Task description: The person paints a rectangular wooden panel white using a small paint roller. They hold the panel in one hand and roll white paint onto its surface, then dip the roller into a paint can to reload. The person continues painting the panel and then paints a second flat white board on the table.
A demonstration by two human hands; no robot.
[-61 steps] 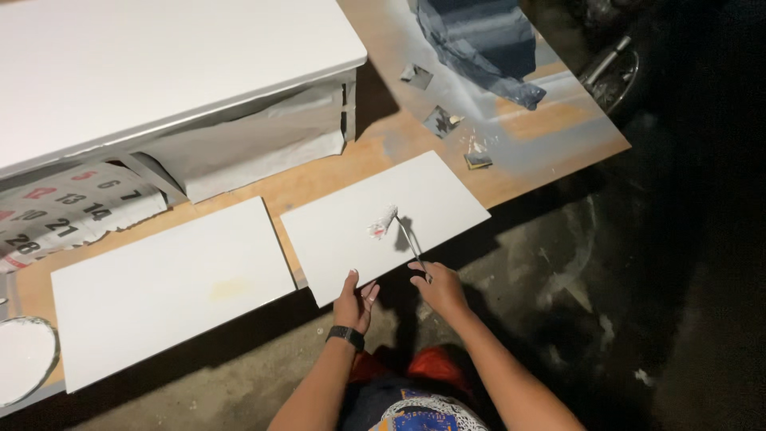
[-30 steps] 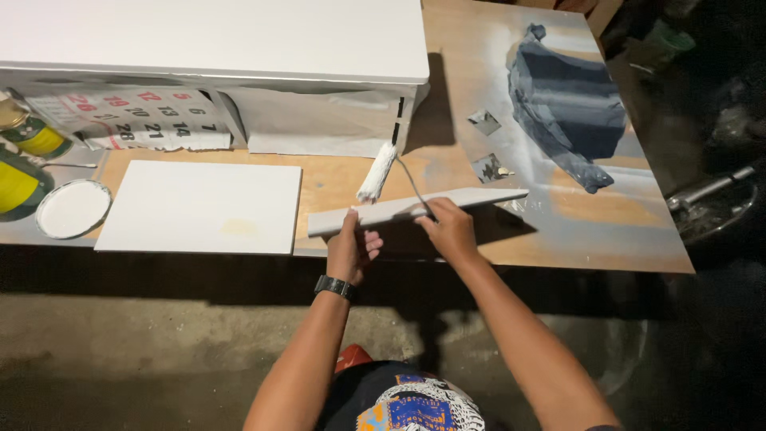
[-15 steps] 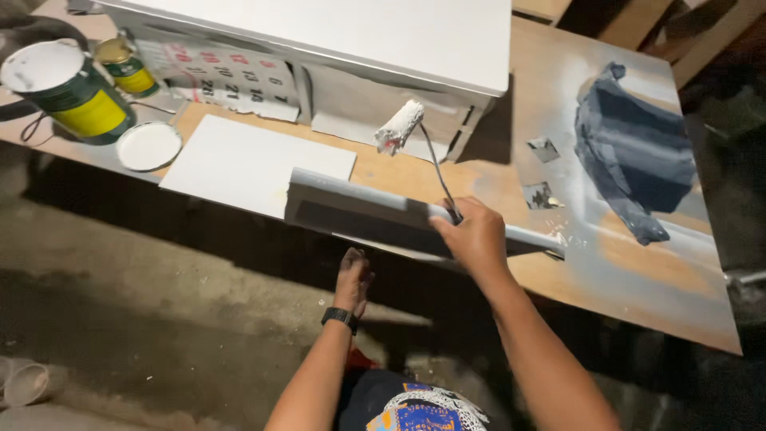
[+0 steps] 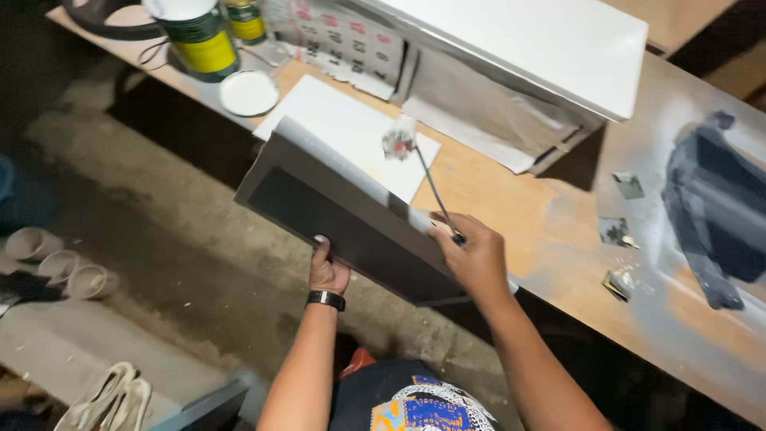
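Note:
I hold a flat board (image 4: 351, 227) tilted up on edge at the bench's front, its dark underside facing me and its white face turned away. My left hand (image 4: 329, 270) grips its lower edge from beneath. My right hand (image 4: 472, 257) clasps the board's right end and also holds the thin wire handle of a small paint roller (image 4: 399, 142), whose white head sticks up above the board. A second white board (image 4: 335, 128) lies flat on the wooden bench (image 4: 550, 231) just behind.
A yellow-and-green paint can (image 4: 201, 40) and a round white lid (image 4: 249, 92) stand at the bench's left end. A large white panel (image 4: 527, 40) rests raised at the back. Grey sprayed patches and metal scraps (image 4: 618, 231) lie right. Cups (image 4: 56, 259) sit on the floor.
The board has gone from lying flat to being lifted off the bench and tipped up, dark underside now toward me. My view has swung left, bringing paint cans in.

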